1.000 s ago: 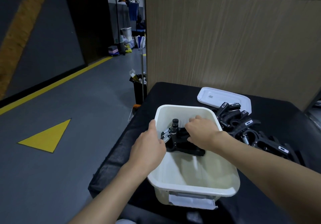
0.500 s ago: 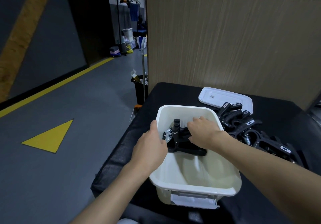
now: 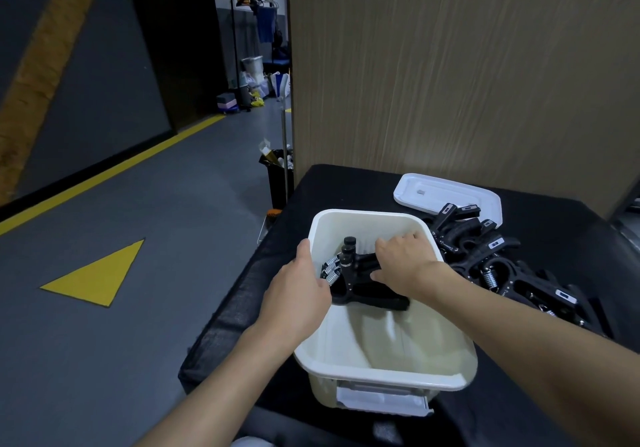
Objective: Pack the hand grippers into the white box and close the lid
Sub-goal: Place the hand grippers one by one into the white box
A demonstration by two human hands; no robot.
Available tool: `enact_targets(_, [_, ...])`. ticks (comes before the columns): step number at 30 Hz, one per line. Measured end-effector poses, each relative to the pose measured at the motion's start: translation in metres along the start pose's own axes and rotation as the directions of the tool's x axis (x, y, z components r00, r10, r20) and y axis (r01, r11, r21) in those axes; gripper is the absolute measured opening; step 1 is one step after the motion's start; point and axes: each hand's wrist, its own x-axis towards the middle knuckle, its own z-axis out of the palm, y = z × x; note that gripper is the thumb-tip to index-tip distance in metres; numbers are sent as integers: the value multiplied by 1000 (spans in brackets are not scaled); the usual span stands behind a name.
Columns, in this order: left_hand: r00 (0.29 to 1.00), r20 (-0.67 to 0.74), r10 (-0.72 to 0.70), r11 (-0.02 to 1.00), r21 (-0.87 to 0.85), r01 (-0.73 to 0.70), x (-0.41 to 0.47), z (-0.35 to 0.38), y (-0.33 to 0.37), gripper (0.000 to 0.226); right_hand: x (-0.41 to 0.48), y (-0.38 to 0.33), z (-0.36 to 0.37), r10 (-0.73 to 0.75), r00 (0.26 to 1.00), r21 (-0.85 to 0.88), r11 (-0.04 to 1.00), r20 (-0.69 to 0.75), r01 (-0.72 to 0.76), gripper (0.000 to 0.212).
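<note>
Our left hand (image 3: pixel 298 294) clasped the left wall of the white box (image 3: pixel 381 377) while our right hand (image 3: pixel 405 259) curled its fingers over the hand grippers (image 3: pixel 367 294) inside; the loose grippers (image 3: pixel 502 266) and the lid (image 3: pixel 446 190) lay just beside the box

no lettering can be read. the white box (image 3: pixel 381 377) has a pale label (image 3: pixel 381 400) on its near wall, blank or blurred. small white tags (image 3: pixel 495 244) on the hand grippers (image 3: pixel 467 238) beside it — perhaps printed — are illegible. a yellow triangle (image 3: pixel 97 273) marks the floor (image 3: pixel 156 204).
</note>
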Motion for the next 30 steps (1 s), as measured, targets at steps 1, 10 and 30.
enact_targets(1, [1000, 1, -2, 1000, -7, 2, 0, 0, 0, 42, -1, -1, 1, 4, 1000, -17, 1000, 1, -4, 38])
enact_targets(10, [1000, 13, -21, 999, -25, 21, 0, -1, 1, 45, -4, -27, -3, -222, 968, -208, 958, -112, 196, 36])
enact_targets(30, [1000, 4, -23, 999, -37, 23, -1, 0, 0, 64, -3, -52, 2, -416, 904, -356, 834, 96, 421, 24])
